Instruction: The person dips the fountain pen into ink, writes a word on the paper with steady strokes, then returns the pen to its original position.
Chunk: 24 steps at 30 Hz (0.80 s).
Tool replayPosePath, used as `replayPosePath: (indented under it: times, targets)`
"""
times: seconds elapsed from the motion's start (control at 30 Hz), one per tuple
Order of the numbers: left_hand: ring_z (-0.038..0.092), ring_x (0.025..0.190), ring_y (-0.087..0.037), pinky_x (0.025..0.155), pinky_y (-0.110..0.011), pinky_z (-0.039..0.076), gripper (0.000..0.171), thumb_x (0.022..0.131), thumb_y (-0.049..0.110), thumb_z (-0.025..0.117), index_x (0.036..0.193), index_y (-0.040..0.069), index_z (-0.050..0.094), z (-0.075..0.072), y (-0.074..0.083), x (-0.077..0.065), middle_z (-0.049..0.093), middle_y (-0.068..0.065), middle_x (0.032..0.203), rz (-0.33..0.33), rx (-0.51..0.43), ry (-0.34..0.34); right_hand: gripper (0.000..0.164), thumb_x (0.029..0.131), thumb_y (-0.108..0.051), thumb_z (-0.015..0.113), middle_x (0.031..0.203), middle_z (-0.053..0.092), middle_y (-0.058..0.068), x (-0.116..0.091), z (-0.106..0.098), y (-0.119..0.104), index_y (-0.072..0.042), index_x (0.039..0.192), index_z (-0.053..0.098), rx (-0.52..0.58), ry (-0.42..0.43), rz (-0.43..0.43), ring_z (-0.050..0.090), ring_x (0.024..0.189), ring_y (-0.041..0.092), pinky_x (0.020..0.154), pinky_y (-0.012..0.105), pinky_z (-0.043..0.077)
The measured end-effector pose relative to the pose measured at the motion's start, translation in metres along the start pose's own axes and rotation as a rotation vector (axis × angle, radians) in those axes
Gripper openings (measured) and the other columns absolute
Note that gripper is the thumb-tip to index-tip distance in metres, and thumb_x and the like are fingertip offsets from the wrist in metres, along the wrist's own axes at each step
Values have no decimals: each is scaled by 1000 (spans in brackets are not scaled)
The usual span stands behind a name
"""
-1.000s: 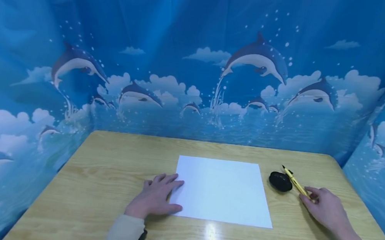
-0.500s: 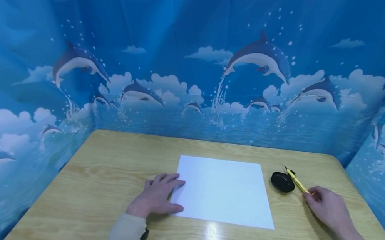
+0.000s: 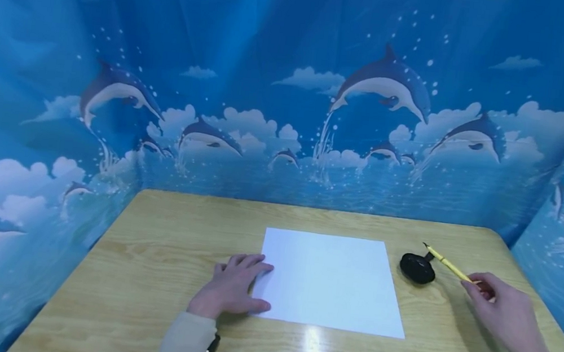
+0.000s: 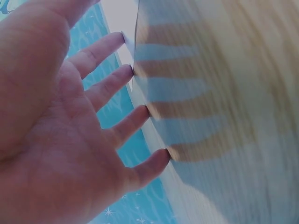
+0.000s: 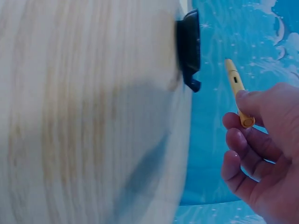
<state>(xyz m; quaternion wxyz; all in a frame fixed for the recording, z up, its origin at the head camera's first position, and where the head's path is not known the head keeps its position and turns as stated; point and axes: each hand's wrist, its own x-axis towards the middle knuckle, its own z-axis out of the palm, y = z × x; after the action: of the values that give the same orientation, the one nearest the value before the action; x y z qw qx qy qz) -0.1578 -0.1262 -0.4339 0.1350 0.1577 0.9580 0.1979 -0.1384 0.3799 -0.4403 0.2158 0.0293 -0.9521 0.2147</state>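
- Showed a blue, softly folded dolphin-print backdrop (image 3: 252, 60) behind a pale wood-grained table (image 3: 170, 227).
- Rested the left hand (image 3: 231, 287), fingers straight and spread, gripping nothing, on the left edge of a smooth white sheet of paper (image 3: 328, 279).
- Showed a glossy black oval dish (image 3: 417, 269) just right of the flat rectangular sheet.
- Held a slim yellow pen (image 3: 449, 265), dark-tipped, slantwise above the table near the dish, pinched in the right hand (image 3: 506, 308).
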Motion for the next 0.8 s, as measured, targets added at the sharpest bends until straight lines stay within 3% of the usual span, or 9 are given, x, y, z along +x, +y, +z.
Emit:
replayPosePath:
  times: [0.23,0.8]
  targets:
    - [29,151,-44,113,-76,25,75,82,52,80,148,25,54,1,1,0,38,-7,165,-12,2,0,15,76,-1,83,65,67,4,-3,-10,-9,-2,91,77,5,131,-93,41,62,-19,50,14,33]
    - [29,151,-43,113,-76,26,74,83,53,79,148,27,53,2,0,0,38,-6,165,-12,18,3,14,80,3,80,69,65,0,10,-12,-30,-5,92,75,-22,32,-145,42,65,-15,46,21,33]
